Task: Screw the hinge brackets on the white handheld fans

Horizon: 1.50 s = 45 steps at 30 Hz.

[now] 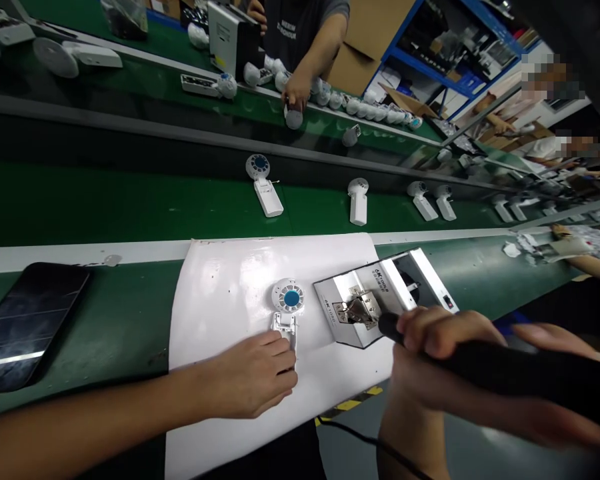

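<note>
A long green conveyor belt (130, 207) runs from left to right across the view, with white fan units (359, 200) standing apart on its far stretch; beyond it, a co-worker (300, 33) reaches among more white parts. At the far right, an open cardboard box (360, 60) sits before a blue shelving rack (430, 53); the box's contents cannot be made out, while the rack's shelves hold assorted boxed goods. On the near belt lie a glossy white sheet (220, 300) and, to its left, a black smartphone (30, 327); a metal tool stand (375, 300) overlaps the sheet's right edge. A white fan unit (285, 313) lies on the sheet, its metal-framed stem under the left hand (247, 373), whose fingers are closed over it; the right hand (445, 353) is wrapped around a black-handled soldering iron (505, 370), its tip in the stand. A careless swing of the hot tip could scorch the sheet or fan; a snagged cord could tip the stand.
</note>
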Available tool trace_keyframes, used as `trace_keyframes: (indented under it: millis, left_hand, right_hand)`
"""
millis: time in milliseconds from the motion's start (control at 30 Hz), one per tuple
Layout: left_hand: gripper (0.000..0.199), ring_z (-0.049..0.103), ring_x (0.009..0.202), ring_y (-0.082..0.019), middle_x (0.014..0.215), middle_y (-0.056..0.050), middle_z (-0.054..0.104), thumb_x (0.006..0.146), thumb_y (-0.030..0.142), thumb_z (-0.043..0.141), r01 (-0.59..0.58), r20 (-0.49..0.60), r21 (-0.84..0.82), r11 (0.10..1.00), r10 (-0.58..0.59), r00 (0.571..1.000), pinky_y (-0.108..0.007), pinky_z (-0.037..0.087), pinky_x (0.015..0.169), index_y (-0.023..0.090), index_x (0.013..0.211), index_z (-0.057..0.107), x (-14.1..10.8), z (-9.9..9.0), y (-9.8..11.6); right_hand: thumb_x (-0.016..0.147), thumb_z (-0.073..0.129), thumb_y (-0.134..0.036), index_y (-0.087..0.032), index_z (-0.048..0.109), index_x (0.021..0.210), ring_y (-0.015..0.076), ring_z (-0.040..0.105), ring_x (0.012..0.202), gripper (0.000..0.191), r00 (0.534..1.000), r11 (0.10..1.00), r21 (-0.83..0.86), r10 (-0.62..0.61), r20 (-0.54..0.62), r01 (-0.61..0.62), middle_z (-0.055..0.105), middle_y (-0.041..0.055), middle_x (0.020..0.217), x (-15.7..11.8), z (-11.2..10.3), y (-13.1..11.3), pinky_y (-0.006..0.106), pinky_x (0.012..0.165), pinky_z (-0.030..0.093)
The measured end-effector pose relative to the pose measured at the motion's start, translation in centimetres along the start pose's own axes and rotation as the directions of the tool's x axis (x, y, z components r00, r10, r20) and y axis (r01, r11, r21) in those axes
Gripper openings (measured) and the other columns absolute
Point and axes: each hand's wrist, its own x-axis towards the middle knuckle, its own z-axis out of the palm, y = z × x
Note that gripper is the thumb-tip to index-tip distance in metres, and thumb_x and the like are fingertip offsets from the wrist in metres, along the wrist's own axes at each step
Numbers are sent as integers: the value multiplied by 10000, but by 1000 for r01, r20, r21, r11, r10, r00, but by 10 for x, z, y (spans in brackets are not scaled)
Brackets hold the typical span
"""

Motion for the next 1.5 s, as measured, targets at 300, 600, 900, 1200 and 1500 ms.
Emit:
trace_keyframes:
  millis: [300, 600, 900, 1200, 1500]
  left_hand:
    - [180, 604, 932, -220, 978, -48, 695, 1069, 291, 726, -12, -54, 4, 1000, 13, 998, -359, 450, 903, 195, 932, 659, -1, 4, -2]
    - [188, 625, 967, -235, 993, -54, 707, 1072, 331, 716, -16, -27, 20, 1000, 16, 1000, -380, 470, 938, 197, 948, 673, 0, 5, -4]
    - [195, 611, 923, -235, 949, -53, 690, 1090, 307, 672, -30, -38, 23, 999, 31, 999, -395, 476, 924, 194, 931, 669, 3, 2, -4]
    - [402, 614, 897, -272, 876, -74, 680, 1064, 547, 680, 85, -84, 254, 963, -66, 994, -472, 495, 958, 166, 938, 716, -2, 16, 6]
    - [286, 533, 1419, -426, 1414, -247, 663, 1010, 76, 560, 557, -145, 547, 625, -585, 798, -603, 418, 1191, 77, 1180, 791, 29, -78, -137]
  right_hand:
    - [1021, 557, -774, -282, 597, 1200, 136, 419, 354, 525, 990, 985, 170, -25, 142, 1, 555, -119, 579, -16, 39, 11, 304, 344, 423]
    - [1034, 576, -719, -295, 676, 1254, 124, 462, 402, 488, 956, 891, 399, 109, 271, -215, 584, -100, 612, -47, 73, 14, 291, 402, 474]
    - [1009, 637, -668, -313, 566, 1091, 112, 420, 401, 371, 934, 866, 380, 229, 275, -325, 512, -127, 578, -66, 90, 34, 260, 456, 464]
    - [980, 683, -580, -278, 640, 1071, 113, 441, 403, 318, 950, 832, 469, 206, 236, -297, 524, -99, 565, -67, 93, 31, 251, 428, 445]
    - [927, 629, -832, -351, 689, 1323, 220, 565, 528, 626, 991, 971, 239, 30, -131, 2, 697, -4, 803, -33, 20, 10, 423, 430, 506]
